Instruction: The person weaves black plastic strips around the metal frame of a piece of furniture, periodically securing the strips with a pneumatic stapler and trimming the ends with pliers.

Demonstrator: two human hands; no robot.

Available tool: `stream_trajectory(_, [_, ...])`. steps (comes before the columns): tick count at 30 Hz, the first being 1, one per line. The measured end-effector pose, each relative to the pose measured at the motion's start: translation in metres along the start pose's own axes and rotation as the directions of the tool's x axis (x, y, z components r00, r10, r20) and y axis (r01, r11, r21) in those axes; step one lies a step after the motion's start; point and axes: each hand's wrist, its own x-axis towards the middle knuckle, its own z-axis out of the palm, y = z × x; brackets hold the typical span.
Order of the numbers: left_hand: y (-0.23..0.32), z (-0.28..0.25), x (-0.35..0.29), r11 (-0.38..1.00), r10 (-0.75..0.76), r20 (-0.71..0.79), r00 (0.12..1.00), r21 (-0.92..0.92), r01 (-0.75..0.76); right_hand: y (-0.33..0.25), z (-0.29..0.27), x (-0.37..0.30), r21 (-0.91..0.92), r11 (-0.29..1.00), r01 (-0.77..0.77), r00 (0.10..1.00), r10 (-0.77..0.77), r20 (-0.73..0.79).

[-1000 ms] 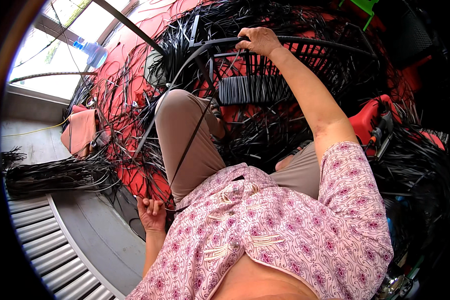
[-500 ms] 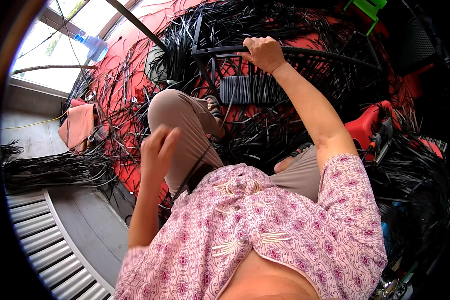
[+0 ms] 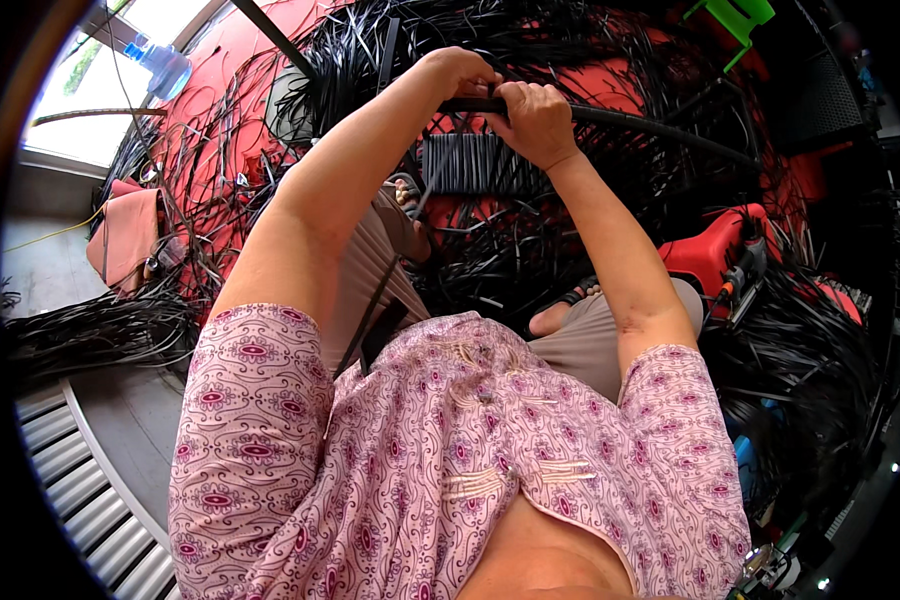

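Observation:
A black frame (image 3: 660, 130) stands ahead of me, with a panel of closely laid dark grey strips (image 3: 468, 163) in it. My right hand (image 3: 538, 122) is closed around its top bar, fingers over the far side. Just left of it, my left hand (image 3: 460, 70) reaches to the same bar, its fingers bent together at the bar. Whatever lies between those fingers is hidden. One long black strip (image 3: 377, 297) runs from beside my lap up toward the bar below my hands.
Loose black strips (image 3: 400, 200) lie tangled over the red floor covering (image 3: 215, 125). A red plastic piece (image 3: 705, 250) with a tool (image 3: 740, 280) stands right. A clear blue bottle (image 3: 160, 68) is far left, a green plastic seat (image 3: 742, 18) far right, grey slats (image 3: 95, 480) near left.
My left hand has gone from above my left knee up and forward to the bar beside my right hand. The right hand stays on the bar. The view has shifted slightly.

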Motion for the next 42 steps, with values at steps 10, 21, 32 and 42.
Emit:
stream_trajectory(10, [0.027,0.028,-0.105,0.361,0.399,-0.334,0.854,-0.799,-0.481,0.004,-0.01,0.022,0.195,0.956,-0.22,0.967,0.187,0.173])
stream_trajectory(21, [-0.061,0.087,-0.358,0.286,0.474,-0.273,0.837,-0.851,-0.44,0.025,0.011,0.022,0.189,0.942,-0.277,0.946,0.233,0.225])
stream_trajectory(32, [-0.321,-0.018,-0.566,0.233,-0.06,-0.751,0.657,-0.651,-0.723,0.013,0.011,0.019,0.053,0.978,-0.204,0.97,0.194,0.149])
stream_trajectory(42, [-0.198,0.016,-0.474,0.94,-0.126,-0.666,0.735,0.157,0.303,0.008,0.003,0.018,0.138,0.961,-0.241,0.963,0.219,0.157])
